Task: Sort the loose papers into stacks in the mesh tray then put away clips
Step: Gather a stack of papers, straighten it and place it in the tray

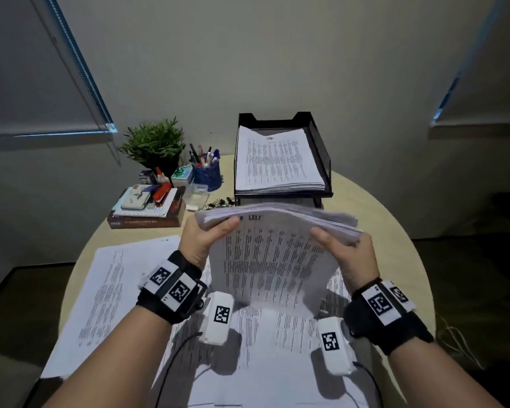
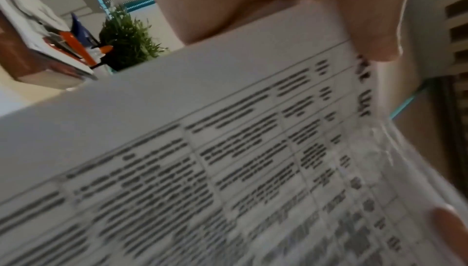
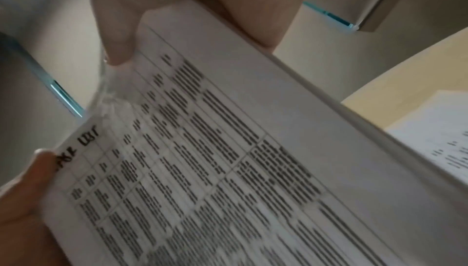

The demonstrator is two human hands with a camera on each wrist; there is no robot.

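Paper bundle (image 1: 277, 254) held upright over the surface (image 1: 395, 219), in front of the mesh tray (image 1: 321, 148).

Left hand (image 1: 202, 240) and right hand (image 1: 346, 254) each grip a top corner of the bundle, thumbs on the printed face and fingers (image 3: 255, 28) curled behind; both wrist views confirm the pinch. The sheets are thin and limp: the top edge sags and fans between the hands, and the lower edge meets the loose papers (image 1: 124, 290) spread on the surface. Expect a light but floppy load whose smooth sheets may slide apart under a weak pinch. Hold at both side edges with even pressure, square the bundle, then support it from beneath before transfer. The tray's upper tier already carries a stack (image 1: 277, 163). Clips (image 1: 218, 203) appear to lie near the tray base; detail is too small to confirm.
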